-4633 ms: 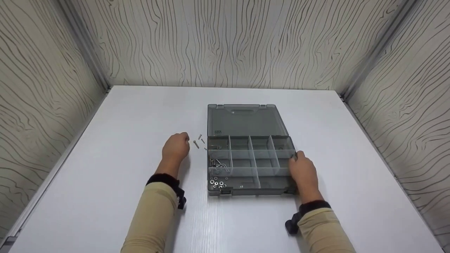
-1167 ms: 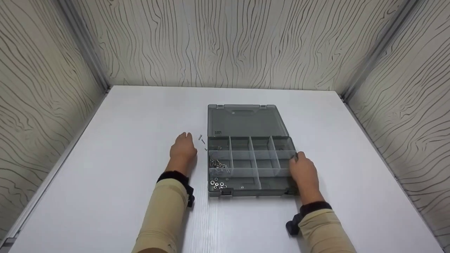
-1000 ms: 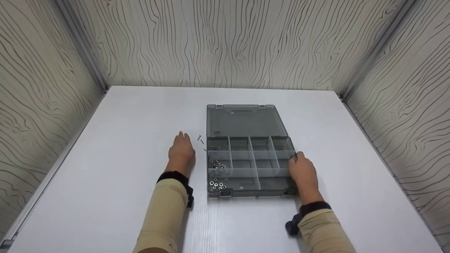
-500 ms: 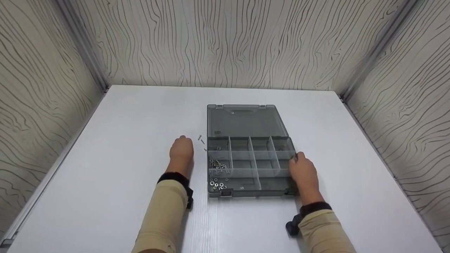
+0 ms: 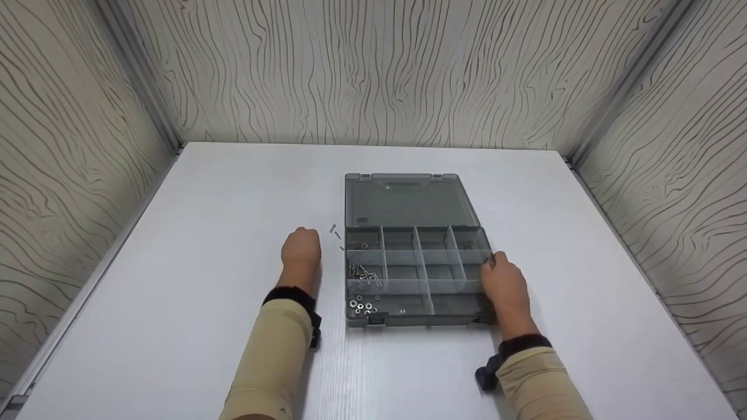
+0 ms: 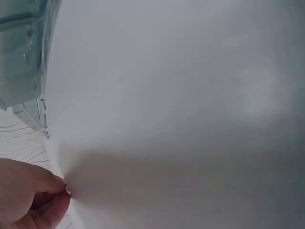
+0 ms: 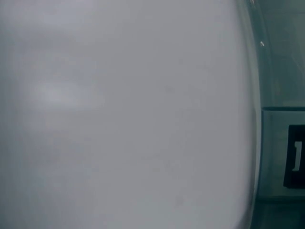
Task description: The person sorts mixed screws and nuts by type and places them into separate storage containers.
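Your left hand (image 5: 301, 249) rests curled on the counter (image 5: 192, 245) just left of the open organizer box (image 5: 417, 274). Its thumb and forefinger look pinched together in the left wrist view, probably on a small screw, though I cannot tell for sure. Check that pinch is firm before lifting. The loose screws (image 5: 335, 234) lie just off the box's far-left corner. Your right hand (image 5: 505, 286) grips the box's right wall; use it to steady the box. Drop each screw into the left-column compartment holding screws (image 5: 363, 272), not among the nuts (image 5: 362, 305) nearer you.
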Demonstrator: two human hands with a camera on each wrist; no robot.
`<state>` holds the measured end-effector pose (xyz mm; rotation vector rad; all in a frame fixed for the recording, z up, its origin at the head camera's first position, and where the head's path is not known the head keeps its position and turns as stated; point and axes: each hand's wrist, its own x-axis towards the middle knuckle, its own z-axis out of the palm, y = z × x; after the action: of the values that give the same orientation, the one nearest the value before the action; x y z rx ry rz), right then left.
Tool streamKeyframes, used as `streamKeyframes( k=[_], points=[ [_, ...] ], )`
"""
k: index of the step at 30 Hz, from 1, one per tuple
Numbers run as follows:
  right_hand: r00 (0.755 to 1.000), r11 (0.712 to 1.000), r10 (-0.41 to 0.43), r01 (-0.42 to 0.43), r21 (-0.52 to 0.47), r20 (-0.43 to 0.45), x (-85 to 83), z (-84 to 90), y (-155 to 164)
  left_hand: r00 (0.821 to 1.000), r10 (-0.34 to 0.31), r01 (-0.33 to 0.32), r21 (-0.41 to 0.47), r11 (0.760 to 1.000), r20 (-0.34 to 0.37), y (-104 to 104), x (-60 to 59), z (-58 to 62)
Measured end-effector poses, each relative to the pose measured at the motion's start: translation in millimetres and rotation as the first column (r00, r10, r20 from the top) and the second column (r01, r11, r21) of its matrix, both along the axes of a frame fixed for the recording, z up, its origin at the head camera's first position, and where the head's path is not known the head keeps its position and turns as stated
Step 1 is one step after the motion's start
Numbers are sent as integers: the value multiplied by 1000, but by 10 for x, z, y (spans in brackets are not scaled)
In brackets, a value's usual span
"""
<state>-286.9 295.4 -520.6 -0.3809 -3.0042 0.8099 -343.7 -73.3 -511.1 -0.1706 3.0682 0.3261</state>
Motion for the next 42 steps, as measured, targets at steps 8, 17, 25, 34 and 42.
streamKeyframes(
  k=[8, 17, 25, 34, 42],
  points=[
    [1000, 1000, 5, -5, -7, 6, -7, 11, -2, 1000, 10, -10, 3, 1000, 16, 24, 6, -20],
    [1000, 1000, 6, -6, -13, 12, -9, 13, 3, 991, -53, 69, 138, 988, -120, 185, 17, 188],
    [999, 1000, -21, 22, -1, 33, -9, 4, -10, 964, -112, 159, 185, 970, -243, 412, 106, 380],
    [1000, 1000, -19, 19, 5, 21, -5, 14, -14, 930, -300, 332, 135, 934, -211, 443, 150, 319],
    [1000, 1000, -12, 12, 5, 12, -5, 24, -3, 935, -286, 328, 201, 923, -210, 352, 116, 265]
  ],
)
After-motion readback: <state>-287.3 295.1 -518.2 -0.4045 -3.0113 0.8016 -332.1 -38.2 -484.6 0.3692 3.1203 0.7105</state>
